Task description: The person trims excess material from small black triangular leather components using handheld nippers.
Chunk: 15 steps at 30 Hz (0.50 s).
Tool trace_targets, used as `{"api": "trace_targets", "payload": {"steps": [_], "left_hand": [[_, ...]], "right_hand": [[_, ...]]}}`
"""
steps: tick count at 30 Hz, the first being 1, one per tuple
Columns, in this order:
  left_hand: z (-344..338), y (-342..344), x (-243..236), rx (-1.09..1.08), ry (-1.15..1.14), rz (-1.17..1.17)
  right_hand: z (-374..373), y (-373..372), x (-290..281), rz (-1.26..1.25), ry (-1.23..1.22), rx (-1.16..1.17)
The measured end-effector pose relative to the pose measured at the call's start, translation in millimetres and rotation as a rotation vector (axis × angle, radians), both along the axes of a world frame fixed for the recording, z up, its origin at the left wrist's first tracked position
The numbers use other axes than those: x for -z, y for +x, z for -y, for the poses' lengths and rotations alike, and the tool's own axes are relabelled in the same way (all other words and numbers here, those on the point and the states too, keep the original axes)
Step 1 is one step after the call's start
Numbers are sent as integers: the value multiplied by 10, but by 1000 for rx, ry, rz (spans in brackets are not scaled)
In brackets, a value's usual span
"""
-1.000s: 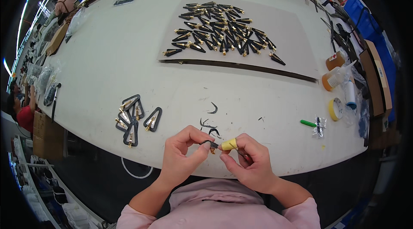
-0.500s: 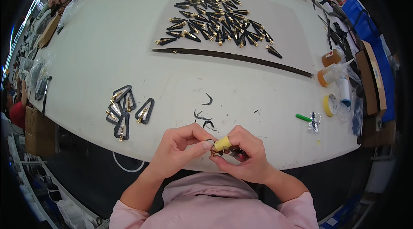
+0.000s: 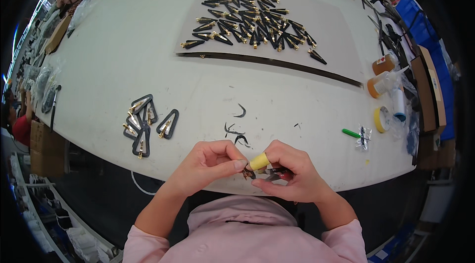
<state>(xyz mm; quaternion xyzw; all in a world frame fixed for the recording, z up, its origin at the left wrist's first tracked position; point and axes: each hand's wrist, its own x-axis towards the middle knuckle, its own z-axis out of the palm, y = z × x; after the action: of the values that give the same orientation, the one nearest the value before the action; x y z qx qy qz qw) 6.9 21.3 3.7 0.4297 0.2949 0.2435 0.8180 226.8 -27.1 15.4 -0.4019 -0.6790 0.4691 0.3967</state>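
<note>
Close to the table's front edge, my left hand [image 3: 209,168] pinches a small black and gold hair clip [image 3: 249,173] between thumb and fingertips. My right hand [image 3: 295,173] meets it from the other side, closed round a small tool [image 3: 278,176] with a metal blade and dark red grip, mostly hidden by the fingers. Yellow tape [image 3: 259,161] wraps my right index finger, whose tip rests at the clip. Just beyond my hands lie curved black trimmings [image 3: 241,110]. To the left is a group of black triangular hair clips [image 3: 141,139] with gold metal parts.
Many finished-looking black and gold clips [image 3: 257,21] cover a grey sheet [image 3: 331,30] behind a long dark strip [image 3: 277,65]. At right are an amber glue bottle [image 3: 381,85], yellow tape roll [image 3: 381,119], green-handled tool [image 3: 351,133] and cardboard box [image 3: 429,87].
My right hand has turned and its thumb has shifted right, so more of the tool's blade shows. My left hand keeps its pinch on the clip.
</note>
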Motion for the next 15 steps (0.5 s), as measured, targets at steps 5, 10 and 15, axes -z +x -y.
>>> {"api": "trace_targets", "payload": {"steps": [5,10,15], "left_hand": [[1,35,-6,7,19,-20],[-43,48,25,167,-47,-52],[-9,78,55,188,-43,-82]], "right_hand": [[19,22,67,62,91,-54],[-23,57,-74,260,99,-208],[-34,41,-96,466,372,-330]]}}
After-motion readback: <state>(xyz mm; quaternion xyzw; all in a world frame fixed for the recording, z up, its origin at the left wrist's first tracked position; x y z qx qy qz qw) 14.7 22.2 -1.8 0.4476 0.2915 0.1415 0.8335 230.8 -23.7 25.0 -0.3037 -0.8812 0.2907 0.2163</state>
